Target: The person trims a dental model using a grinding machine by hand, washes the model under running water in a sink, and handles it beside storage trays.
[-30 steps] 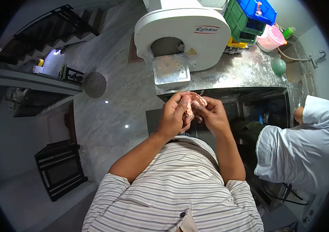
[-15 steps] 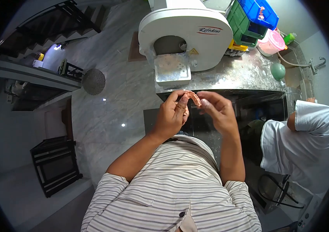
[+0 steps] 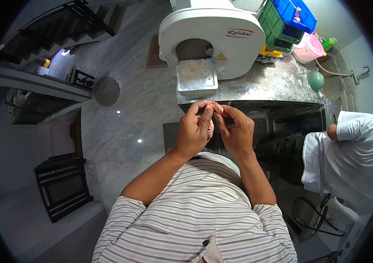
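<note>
Between my hands is a pinkish-orange dental cast [image 3: 215, 106], curved like a row of teeth. My left hand [image 3: 194, 130] pinches its left end between thumb and fingers. A second piece of the same colour [image 3: 211, 126] shows lower down against the fingers of that hand, mostly hidden. At the cast's right end my right hand [image 3: 238, 131] is closed, thumb and index finger pressed on it. Both hands are just in front of the counter edge, below the white trimmer machine [image 3: 212, 37] marked Refodent.
The machine's wet tray [image 3: 197, 75] juts toward me. Blue bin [image 3: 294, 15] and green bin [image 3: 278, 28], a pink bucket [image 3: 308, 48] and a green ball-like object [image 3: 315, 81] stand on the wet counter [image 3: 265, 85]. A person in a white shirt [image 3: 344, 153] is at right.
My right hand has moved left and closed on the cast's right end, from beside it. The cast now looks turned, its curve less visible. The person at right has shifted slightly.
</note>
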A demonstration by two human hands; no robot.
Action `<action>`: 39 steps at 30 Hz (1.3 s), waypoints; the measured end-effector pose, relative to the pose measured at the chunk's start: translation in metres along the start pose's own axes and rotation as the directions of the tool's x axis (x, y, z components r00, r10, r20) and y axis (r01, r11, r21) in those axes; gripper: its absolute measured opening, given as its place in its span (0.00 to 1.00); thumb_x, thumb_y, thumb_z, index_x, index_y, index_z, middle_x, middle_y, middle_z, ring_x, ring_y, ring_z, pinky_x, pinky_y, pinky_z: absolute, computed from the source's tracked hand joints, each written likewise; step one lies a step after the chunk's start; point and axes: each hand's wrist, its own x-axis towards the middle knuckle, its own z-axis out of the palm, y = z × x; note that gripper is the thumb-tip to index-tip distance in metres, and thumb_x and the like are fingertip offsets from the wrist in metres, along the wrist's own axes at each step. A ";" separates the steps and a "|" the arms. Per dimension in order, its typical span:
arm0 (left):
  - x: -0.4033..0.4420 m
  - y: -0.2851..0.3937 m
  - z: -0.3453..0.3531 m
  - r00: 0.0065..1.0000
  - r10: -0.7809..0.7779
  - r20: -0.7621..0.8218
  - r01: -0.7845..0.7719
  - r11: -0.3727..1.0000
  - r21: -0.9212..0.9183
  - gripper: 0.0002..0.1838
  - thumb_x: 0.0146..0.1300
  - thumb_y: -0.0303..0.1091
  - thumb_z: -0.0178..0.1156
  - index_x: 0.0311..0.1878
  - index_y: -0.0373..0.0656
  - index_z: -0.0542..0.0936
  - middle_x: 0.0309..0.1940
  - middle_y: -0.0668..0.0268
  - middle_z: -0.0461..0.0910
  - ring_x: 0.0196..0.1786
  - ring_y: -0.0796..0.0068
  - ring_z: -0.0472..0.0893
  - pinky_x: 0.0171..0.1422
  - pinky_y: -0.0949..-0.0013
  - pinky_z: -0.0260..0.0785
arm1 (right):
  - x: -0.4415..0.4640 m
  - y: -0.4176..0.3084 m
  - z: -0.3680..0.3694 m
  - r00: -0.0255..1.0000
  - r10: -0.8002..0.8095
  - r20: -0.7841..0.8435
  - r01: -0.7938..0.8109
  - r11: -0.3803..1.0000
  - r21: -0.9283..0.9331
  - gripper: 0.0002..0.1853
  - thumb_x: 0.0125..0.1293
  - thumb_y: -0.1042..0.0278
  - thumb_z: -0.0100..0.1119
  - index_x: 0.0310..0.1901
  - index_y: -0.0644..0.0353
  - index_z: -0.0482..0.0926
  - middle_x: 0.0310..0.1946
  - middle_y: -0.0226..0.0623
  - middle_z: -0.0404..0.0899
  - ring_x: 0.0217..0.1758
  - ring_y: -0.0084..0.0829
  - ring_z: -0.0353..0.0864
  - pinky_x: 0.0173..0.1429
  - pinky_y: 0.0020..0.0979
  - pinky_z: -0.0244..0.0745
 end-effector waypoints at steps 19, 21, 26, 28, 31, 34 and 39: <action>-0.002 0.065 -0.020 0.985 -0.152 0.076 0.166 0.956 -0.242 0.27 0.71 0.49 0.62 0.53 0.32 0.68 0.30 0.60 0.80 0.16 0.83 0.73 0.11 0.77 0.60 | 0.009 -0.027 -0.003 0.960 0.106 0.259 -0.160 0.968 0.196 0.14 0.61 0.77 0.71 0.48 0.67 0.84 0.32 0.40 0.87 0.32 0.22 0.87 0.38 0.25 0.81; -0.002 0.066 -0.022 0.985 -0.155 0.078 0.170 0.955 -0.243 0.27 0.71 0.49 0.62 0.53 0.32 0.68 0.30 0.60 0.80 0.16 0.83 0.73 0.11 0.77 0.60 | 0.010 -0.027 -0.001 0.955 0.112 0.274 -0.175 0.960 0.218 0.14 0.61 0.77 0.71 0.48 0.67 0.84 0.33 0.40 0.88 0.32 0.22 0.88 0.38 0.25 0.81; -0.001 0.063 -0.033 0.984 -0.154 0.089 0.168 0.969 -0.182 0.26 0.74 0.51 0.58 0.55 0.33 0.72 0.19 0.65 0.76 0.13 0.83 0.70 0.13 0.76 0.59 | 0.009 -0.025 0.002 0.944 0.158 0.290 -0.248 0.920 0.304 0.14 0.63 0.76 0.71 0.49 0.69 0.84 0.34 0.38 0.88 0.34 0.18 0.86 0.39 0.23 0.80; 0.000 0.056 -0.039 0.985 -0.151 0.086 0.164 0.972 -0.168 0.26 0.75 0.52 0.57 0.56 0.33 0.73 0.18 0.66 0.75 0.13 0.83 0.69 0.13 0.76 0.59 | 0.010 -0.029 0.000 0.929 0.196 0.315 -0.308 0.880 0.360 0.14 0.64 0.75 0.70 0.50 0.69 0.83 0.34 0.36 0.88 0.35 0.17 0.85 0.40 0.22 0.80; -0.001 0.053 -0.045 0.984 -0.152 0.097 0.165 0.974 -0.154 0.27 0.76 0.53 0.54 0.57 0.33 0.73 0.17 0.66 0.75 0.12 0.82 0.69 0.14 0.76 0.59 | 0.009 -0.030 -0.004 0.907 0.233 0.350 -0.375 0.825 0.423 0.14 0.66 0.74 0.70 0.51 0.70 0.83 0.35 0.34 0.88 0.36 0.15 0.84 0.41 0.20 0.80; -0.002 0.052 -0.044 0.982 -0.157 0.107 0.173 0.973 -0.155 0.26 0.76 0.52 0.53 0.58 0.34 0.74 0.17 0.66 0.75 0.13 0.82 0.69 0.14 0.76 0.59 | 0.007 -0.029 -0.006 0.907 0.232 0.352 -0.378 0.818 0.434 0.14 0.67 0.73 0.69 0.52 0.70 0.83 0.35 0.33 0.87 0.36 0.15 0.83 0.41 0.19 0.79; -0.006 0.046 -0.039 0.986 -0.149 0.072 0.157 0.980 -0.125 0.24 0.77 0.50 0.52 0.58 0.35 0.74 0.18 0.66 0.75 0.13 0.82 0.70 0.15 0.77 0.60 | 0.001 -0.032 -0.011 0.930 0.211 0.300 -0.329 0.842 0.428 0.14 0.67 0.74 0.69 0.52 0.70 0.83 0.36 0.33 0.87 0.36 0.15 0.83 0.41 0.19 0.79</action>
